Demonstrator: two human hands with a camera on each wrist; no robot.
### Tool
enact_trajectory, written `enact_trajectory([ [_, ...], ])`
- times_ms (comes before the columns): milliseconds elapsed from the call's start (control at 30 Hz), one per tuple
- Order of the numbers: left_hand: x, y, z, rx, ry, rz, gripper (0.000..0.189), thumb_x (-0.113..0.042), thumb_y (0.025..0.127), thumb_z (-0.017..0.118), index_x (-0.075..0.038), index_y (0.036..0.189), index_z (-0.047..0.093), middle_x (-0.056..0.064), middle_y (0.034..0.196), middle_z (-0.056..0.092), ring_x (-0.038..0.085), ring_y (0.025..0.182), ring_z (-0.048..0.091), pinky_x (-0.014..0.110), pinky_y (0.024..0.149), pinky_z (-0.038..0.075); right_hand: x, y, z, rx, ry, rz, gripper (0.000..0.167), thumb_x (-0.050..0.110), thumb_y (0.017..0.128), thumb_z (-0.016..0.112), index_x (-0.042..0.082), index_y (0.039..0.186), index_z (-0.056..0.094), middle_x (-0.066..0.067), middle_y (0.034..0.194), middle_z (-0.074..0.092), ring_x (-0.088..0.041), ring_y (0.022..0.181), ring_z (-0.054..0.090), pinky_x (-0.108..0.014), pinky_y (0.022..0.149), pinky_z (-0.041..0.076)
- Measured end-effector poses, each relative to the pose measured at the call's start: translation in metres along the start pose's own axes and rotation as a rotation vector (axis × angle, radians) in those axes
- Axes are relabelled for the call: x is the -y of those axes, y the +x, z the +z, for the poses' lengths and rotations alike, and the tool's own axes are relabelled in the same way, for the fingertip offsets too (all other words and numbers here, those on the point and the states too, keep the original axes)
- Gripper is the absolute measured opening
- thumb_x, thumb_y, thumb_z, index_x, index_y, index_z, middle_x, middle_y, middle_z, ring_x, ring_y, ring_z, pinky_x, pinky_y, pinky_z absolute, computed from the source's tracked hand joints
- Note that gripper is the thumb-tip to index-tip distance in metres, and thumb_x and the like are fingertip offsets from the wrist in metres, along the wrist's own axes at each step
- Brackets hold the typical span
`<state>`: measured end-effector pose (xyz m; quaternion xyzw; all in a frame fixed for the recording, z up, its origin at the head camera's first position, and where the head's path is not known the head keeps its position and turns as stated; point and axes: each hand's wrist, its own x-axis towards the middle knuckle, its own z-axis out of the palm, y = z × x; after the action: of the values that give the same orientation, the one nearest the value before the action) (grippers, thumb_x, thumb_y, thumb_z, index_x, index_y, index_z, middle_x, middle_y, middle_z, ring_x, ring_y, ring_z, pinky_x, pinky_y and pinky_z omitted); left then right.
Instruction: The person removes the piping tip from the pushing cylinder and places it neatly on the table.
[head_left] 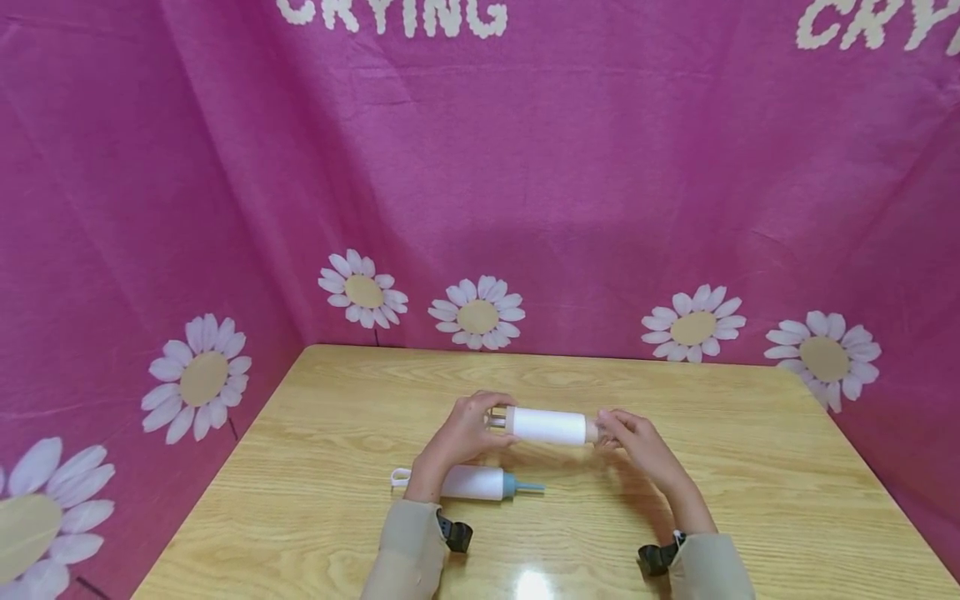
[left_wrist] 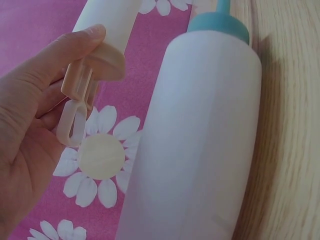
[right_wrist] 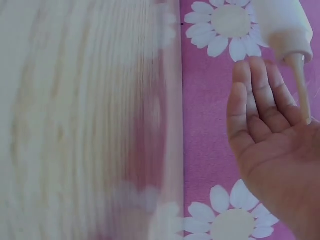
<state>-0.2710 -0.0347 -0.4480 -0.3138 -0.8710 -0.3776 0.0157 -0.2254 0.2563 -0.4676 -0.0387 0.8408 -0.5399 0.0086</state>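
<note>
Near the middle of the table, my left hand [head_left: 468,429] holds a white squeeze bottle [head_left: 549,426] lengthwise above the wood. Its thumb and fingers grip the beige looped end [left_wrist: 95,70]. At the other end, a thin beige nozzle [right_wrist: 301,92] points towards the palm of my right hand [head_left: 637,442]. The right fingers [right_wrist: 270,107] are fairly straight beside the beige collar; the thumb is mostly out of the right wrist view. A second white bottle [head_left: 472,482], with a teal cap and nozzle [head_left: 528,487], lies below the left forearm.
The wooden table [head_left: 300,500] meets a pink daisy-printed curtain [head_left: 570,208] at the back and sides. The second bottle's white loop [head_left: 401,477] shows left of the left wrist. Light glares on the table's near side.
</note>
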Motion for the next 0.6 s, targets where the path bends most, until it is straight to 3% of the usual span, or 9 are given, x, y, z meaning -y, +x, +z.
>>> enact_trajectory([
  [300,-0.0005,0.0005,0.0005,-0.006,-0.005,0.003,0.049,-0.020,0.077,0.084,-0.010,0.122,0.064,0.010,0.127,0.065,0.031,0.116,0.060,0.044,0.097,0.052,-0.0070,0.0055,-0.0039,0.140,0.109,0.024,0.048,0.031,0.104,0.045,-0.012,0.105,0.065,-0.009,0.076,0.070,-0.013,0.069,0.064,-0.034,0.072,0.058],
  [600,0.0024,-0.0003,-0.0007,-0.004,0.006,0.009,0.050,-0.021,0.078,0.084,-0.010,0.123,0.064,0.009,0.127,0.065,0.028,0.116,0.060,0.042,0.096,0.053,-0.0058,0.0083,-0.0003,0.123,0.076,0.046,0.047,0.031,0.102,0.052,-0.014,0.110,0.064,0.001,0.071,0.069,-0.010,0.073,0.065,-0.033,0.079,0.057],
])
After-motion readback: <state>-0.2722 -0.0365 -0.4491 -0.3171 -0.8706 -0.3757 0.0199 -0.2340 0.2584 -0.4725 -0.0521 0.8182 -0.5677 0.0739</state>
